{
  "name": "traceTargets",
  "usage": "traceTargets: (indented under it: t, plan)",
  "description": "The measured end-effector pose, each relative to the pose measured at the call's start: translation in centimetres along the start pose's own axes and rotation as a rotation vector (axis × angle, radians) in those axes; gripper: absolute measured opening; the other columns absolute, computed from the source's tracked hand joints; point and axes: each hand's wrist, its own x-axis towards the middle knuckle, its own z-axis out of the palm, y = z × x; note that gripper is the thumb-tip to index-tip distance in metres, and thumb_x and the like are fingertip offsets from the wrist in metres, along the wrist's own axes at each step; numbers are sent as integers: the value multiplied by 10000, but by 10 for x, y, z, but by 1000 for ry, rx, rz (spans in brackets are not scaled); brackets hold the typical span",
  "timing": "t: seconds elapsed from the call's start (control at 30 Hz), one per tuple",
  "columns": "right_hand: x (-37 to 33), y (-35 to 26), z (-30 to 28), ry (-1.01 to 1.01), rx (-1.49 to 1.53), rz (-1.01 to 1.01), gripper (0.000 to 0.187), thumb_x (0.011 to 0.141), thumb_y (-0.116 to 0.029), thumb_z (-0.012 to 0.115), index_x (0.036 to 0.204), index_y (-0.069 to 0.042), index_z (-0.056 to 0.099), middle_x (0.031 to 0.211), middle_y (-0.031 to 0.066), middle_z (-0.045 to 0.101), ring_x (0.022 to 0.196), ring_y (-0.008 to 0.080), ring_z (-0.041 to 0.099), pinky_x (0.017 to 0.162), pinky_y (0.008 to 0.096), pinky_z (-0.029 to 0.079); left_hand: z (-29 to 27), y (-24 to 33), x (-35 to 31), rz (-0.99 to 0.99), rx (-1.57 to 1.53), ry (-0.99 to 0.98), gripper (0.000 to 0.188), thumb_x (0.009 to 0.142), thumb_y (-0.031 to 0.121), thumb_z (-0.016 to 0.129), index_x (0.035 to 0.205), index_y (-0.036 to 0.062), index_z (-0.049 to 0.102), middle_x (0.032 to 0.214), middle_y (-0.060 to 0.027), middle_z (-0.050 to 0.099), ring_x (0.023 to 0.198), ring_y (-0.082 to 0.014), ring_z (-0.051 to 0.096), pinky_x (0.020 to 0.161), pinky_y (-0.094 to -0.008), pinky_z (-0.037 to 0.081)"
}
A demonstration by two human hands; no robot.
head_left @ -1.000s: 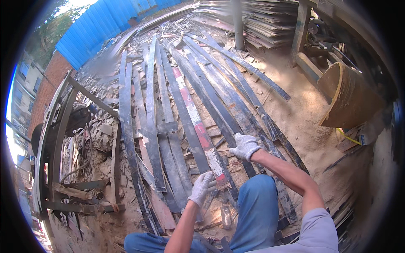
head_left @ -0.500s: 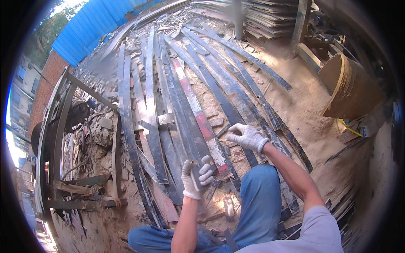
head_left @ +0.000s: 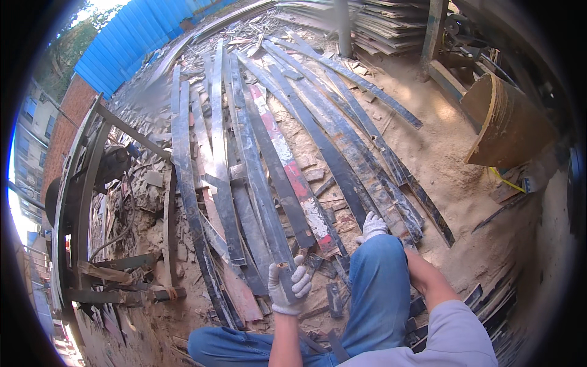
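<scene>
In a grey-white work glove, my left hand (head_left: pixel 290 292) is closed round the near end of a long dark wooden strip (head_left: pixel 260 196), thumb on one side and fingers on the other. My right hand (head_left: pixel 373 227), gloved too, is down beside my raised knee at the near end of another dark strip (head_left: pixel 333 162). Its fingers stretch forward and look slightly apart; the knee hides part of the hand and wrist. Between these two strips lies one with worn red and white paint (head_left: pixel 296 177).
Several more long strips fan away over sand and wood scraps. A metal frame (head_left: pixel 170 226) stands at left and a curved brown sheet (head_left: pixel 510 125) at right. Stacked boards (head_left: pixel 388 27) rise behind a post (head_left: pixel 344 27); a blue fence (head_left: pixel 131 46) closes the far left.
My left hand has drawn toward me with the strip's end. My right hand has gone down from above the strips to beside my knee.
</scene>
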Motion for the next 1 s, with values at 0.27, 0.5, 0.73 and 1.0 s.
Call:
traceTargets:
  t: [0.27,0.5,0.73,1.0]
  plan:
    - [-9,71,-47,390,840,46,567,638,-228,820,1154,-18,712,1016,204,761,950,312,738,845,390,575,-21,-8,-15,93,509,428,520,1059,463,578,1340,26,577,764,2,500,581,-124,496,453,-274,449]
    - [6,146,-72,807,254,83,833,728,-396,867,1376,-25,498,1274,192,606,1178,388,581,1021,491,468,-13,-19,-8,42,404,270,518,1048,369,595,1405,-1,537,802,-4,486,617,-119,492,485,-273,456]
    - [11,78,-10,413,-191,72,1077,749,-726,761,1443,54,495,1371,208,583,1265,388,548,1045,543,457,-11,-18,-12,15,72,59,703,1010,466,609,1447,-68,478,868,-58,494,663,-155,492,534,-309,439]
    - [11,98,18,300,-311,-12,845,797,-576,781,1337,50,605,1291,180,636,1210,315,568,996,497,444,-1,-10,-20,-2,124,49,888,961,536,652,1555,-59,365,946,-99,558,759,-203,530,623,-345,490]
